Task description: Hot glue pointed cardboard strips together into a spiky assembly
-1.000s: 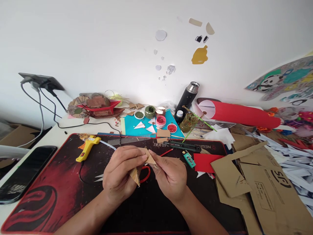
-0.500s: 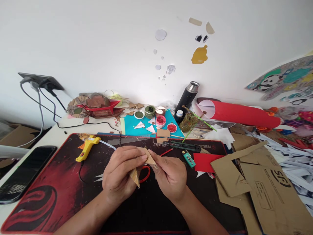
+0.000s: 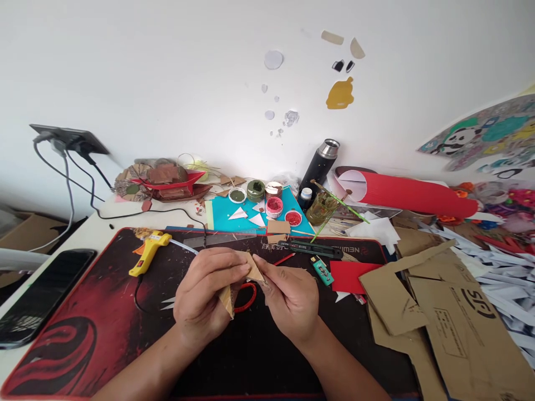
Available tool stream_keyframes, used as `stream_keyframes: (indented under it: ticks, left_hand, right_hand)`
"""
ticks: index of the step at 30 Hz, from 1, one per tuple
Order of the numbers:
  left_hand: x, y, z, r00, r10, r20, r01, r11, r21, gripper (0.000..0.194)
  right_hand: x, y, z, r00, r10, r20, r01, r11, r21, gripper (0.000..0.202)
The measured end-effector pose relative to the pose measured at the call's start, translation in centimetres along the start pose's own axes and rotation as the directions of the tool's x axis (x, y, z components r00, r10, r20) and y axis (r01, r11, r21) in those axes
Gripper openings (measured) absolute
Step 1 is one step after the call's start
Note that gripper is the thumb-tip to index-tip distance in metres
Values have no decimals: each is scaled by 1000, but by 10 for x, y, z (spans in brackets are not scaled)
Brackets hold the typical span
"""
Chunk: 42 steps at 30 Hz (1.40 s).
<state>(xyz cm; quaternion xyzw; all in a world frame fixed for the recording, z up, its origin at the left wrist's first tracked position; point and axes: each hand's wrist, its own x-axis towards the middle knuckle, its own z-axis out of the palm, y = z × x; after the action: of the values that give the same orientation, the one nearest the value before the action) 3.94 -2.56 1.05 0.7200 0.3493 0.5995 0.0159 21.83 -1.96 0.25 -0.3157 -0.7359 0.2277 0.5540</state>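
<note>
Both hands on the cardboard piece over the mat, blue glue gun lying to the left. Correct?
Not quite: the glue gun is yellow, not blue, as the head view shows. The rest holds: left hand and right hand both hold the cardboard piece over the mat, gun to the left.

Red scissors (image 3: 246, 296) mostly hidden behind hands, phone (image 3: 39, 298) perhaps edge-cropped

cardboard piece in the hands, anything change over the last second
Almost nothing. Both hands, left hand and right hand, drifted very slightly left and down with the folded cardboard piece, and the grip is the same as before: both pinch it above the red and black mat. The yellow glue gun and phone have not moved.
</note>
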Motion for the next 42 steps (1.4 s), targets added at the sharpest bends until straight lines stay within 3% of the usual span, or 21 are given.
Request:
stream_keyframes:
  ticks: [9,18,20,23,25,27,28,30,31,32,33,35,37,40,42]
  left_hand:
    - [0,1,2,1000,-16,6,16,1000,10,20]
    - [3,5,-2,997,65,-45,-64,997,32,21]
    - [3,6,-5,997,31,-73,-31,1000,-4,22]
    - [4,2,-6,972,-142,-186,131,989,-73,20]
    - [6,-4,-6,900,-337,-277,300,939,-169,10]
    - [10,-10,-5,757,-593,-274,488,793,-366,14]
    - [13,-13,-5,652,-729,-209,581,657,-480,23]
    - [19,-17,-4,456,-889,-50,691,389,-610,39]
    - [21,-18,-4,383,-923,30,733,284,-618,45]
    - [22,-18,-4,336,-937,97,772,215,-598,49]
    - [23,-18,-4,317,-937,144,807,187,-560,52]
    - [21,-17,-2,347,-918,191,858,228,-461,51]
    - [17,-15,1,422,-885,199,871,334,-359,46]
    - [14,-11,5,505,-834,222,862,470,-193,38]
    - [15,-9,6,537,-806,249,842,531,-96,36]
  right_hand:
    - [-1,-1,0,996,85,23,-86,995,41,44]
    - [1,-6,-3,998,64,3,-64,995,71,40]
    - [0,-8,-3,999,49,-11,-48,995,85,37]
    - [-1,-9,-2,998,50,-28,-48,996,75,30]
    - [-1,-9,-3,996,89,-34,-86,994,61,26]
    - [-1,-7,-3,987,151,-44,-148,987,68,23]
    - [-1,-6,-3,981,189,-50,-185,979,82,23]
    - [-1,-3,-2,962,271,-45,-263,956,133,23]
    - [-1,-2,-2,951,308,-31,-299,940,164,25]
    - [-1,-1,-1,940,341,-8,-333,923,190,26]
    - [0,0,0,930,368,18,-364,907,211,28]
    - [1,2,2,913,402,71,-407,883,233,32]
    - [2,6,5,900,423,107,-436,867,240,35]
    - [2,11,7,883,456,107,-468,846,257,35]
    - [3,15,8,872,483,80,-487,836,255,31]
